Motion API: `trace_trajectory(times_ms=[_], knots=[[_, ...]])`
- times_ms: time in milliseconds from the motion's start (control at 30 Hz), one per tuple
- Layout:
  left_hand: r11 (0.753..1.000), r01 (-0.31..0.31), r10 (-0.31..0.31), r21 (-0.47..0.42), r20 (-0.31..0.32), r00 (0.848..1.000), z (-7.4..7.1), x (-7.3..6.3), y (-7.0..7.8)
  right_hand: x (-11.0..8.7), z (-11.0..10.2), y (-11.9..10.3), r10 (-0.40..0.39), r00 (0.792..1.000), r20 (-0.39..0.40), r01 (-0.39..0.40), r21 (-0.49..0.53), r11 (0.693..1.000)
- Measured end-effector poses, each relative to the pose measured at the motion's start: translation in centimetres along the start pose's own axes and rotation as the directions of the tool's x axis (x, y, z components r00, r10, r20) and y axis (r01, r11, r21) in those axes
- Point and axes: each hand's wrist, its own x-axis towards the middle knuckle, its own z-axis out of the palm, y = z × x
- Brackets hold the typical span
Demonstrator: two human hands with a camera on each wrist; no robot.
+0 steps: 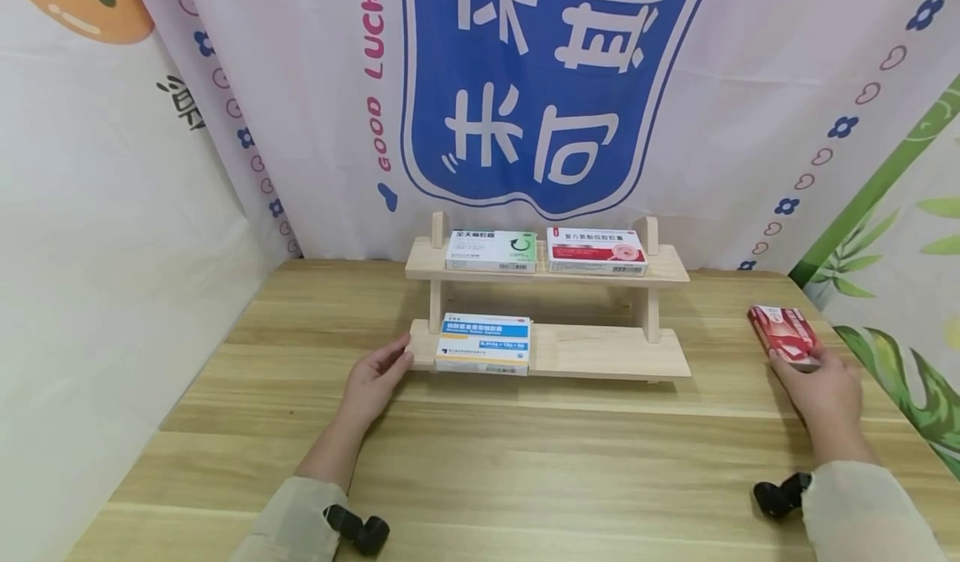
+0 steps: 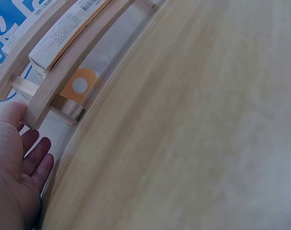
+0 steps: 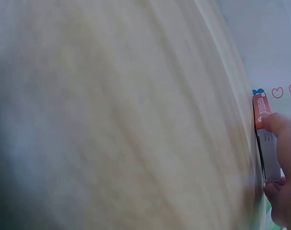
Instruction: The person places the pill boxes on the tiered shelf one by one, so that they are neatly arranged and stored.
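My left hand [image 1: 372, 383] is at the left end of a two-tier wooden display rack [image 1: 600, 353], touching the end of its lower board; in the left wrist view its other fingers [image 2: 37, 158] hang loosely below the board. On that tier lies a blue-and-white medicine box [image 1: 482, 345]. At the right side of the table, my right hand [image 1: 828, 391] grips the near end of a red medicine box [image 1: 783, 333] between thumb and fingers. The right wrist view shows this red box [image 3: 261, 108] side-on, with the thumb on its printed face.
On the upper tier lie a green-and-white medicine box [image 1: 491, 251] and a red-and-white one [image 1: 596, 251], side by side. The rack stands near the back of the wooden table [image 1: 562, 470]. Behind it hangs a printed cloth [image 1: 322, 128].
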Motion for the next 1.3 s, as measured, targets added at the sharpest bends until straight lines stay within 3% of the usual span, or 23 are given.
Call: trace_trajectory(times_ms=[500,767,1067,1300], knots=[[0.999,0.018,-0.018,-0.037,0.004,1.0,0.0,-0.4,0.3,-1.0,-1.2,-1.2,0.011,0.998,-0.069,-0.001,0.132,0.991],[0.999,0.002,-0.002,-0.035,0.003,1.0,-0.1,-0.3,0.4,-2.8,-2.8,-4.2,-0.134,0.976,-0.17,0.163,0.171,0.972],[1.0,-0.002,0.002,-0.029,-0.004,1.0,0.0,-0.1,0.3,-5.2,-4.2,-7.9,-0.233,0.957,-0.176,0.263,0.177,0.948],[1.0,0.002,-0.002,-0.031,0.002,1.0,0.0,-0.1,0.4,-7.3,-4.4,-10.2,-0.357,0.913,-0.196,0.391,0.174,0.904]])
